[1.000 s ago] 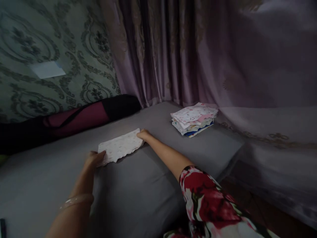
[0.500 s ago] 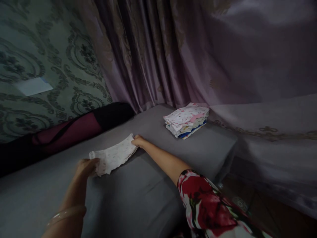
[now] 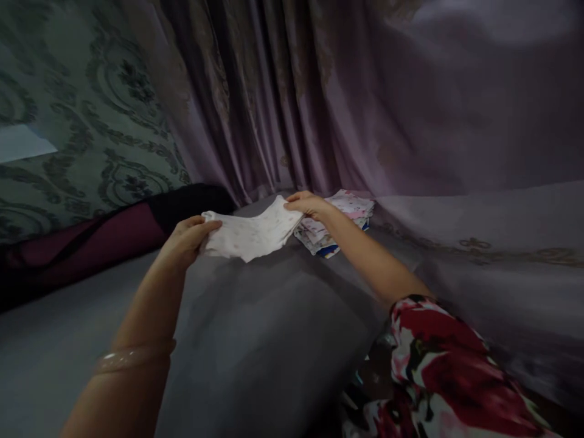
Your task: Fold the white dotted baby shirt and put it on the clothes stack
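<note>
A folded white garment with a faint small print (image 3: pixel 250 234) is stretched between my two hands, lifted above the grey bed surface (image 3: pixel 255 316). My left hand (image 3: pixel 189 237) pinches its left end, thumb on top. At the other end, my right hand (image 3: pixel 306 205) grips the upper right corner. Behind my right wrist lies a stack of folded clothes (image 3: pixel 353 204), the top one white with pink patterns and a blue one lower down. My right forearm hides part of that stack.
A black and maroon long bag (image 3: pixel 109 228) lies along the patterned green wall (image 3: pixel 132 79) at the left. Mauve curtains (image 3: pixel 347 109) hang behind the bed and down its right side. A white paper (image 3: pixel 25 143) is on the wall.
Both hands have raised the white garment off the bed and carried it right, toward the stack. My right forearm now covers part of the stack. The view has shifted slightly.
</note>
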`<state>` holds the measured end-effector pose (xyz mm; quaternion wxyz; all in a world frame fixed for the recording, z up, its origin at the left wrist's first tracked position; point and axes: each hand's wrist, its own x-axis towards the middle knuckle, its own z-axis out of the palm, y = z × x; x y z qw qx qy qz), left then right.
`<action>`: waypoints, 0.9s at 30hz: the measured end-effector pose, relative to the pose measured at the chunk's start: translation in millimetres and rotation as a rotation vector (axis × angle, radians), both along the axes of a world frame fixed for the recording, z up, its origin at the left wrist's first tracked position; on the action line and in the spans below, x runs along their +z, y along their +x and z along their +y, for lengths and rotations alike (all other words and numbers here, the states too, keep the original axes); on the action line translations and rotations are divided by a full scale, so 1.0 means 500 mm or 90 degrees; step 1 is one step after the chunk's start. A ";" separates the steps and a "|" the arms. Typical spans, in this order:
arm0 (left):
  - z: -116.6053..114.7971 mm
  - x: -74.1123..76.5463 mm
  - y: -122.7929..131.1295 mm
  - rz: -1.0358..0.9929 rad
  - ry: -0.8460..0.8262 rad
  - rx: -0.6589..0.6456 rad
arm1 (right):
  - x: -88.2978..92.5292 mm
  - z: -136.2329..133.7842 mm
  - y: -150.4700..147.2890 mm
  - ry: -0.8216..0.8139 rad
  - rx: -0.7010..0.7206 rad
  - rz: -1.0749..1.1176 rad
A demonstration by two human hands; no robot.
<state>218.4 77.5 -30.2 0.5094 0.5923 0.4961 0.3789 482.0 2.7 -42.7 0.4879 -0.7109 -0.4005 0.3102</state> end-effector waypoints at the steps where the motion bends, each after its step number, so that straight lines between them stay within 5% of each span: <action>1: -0.007 0.002 0.034 -0.063 -0.019 -0.010 | 0.012 -0.014 0.031 0.003 -0.024 0.009; 7: -0.027 -0.024 0.239 -0.262 -0.036 -0.063 | 0.058 -0.078 0.188 -0.035 -0.097 -0.017; 13: -0.041 -0.069 0.387 -0.371 -0.067 -0.091 | 0.057 -0.103 0.296 -0.080 -0.153 -0.203; 20: -0.068 -0.122 0.482 -0.438 -0.136 -0.145 | 0.025 -0.097 0.393 -0.202 -0.119 -0.358; 27: -0.089 -0.169 0.516 -0.411 -0.131 -0.163 | -0.004 -0.106 0.429 -0.320 -0.095 -0.631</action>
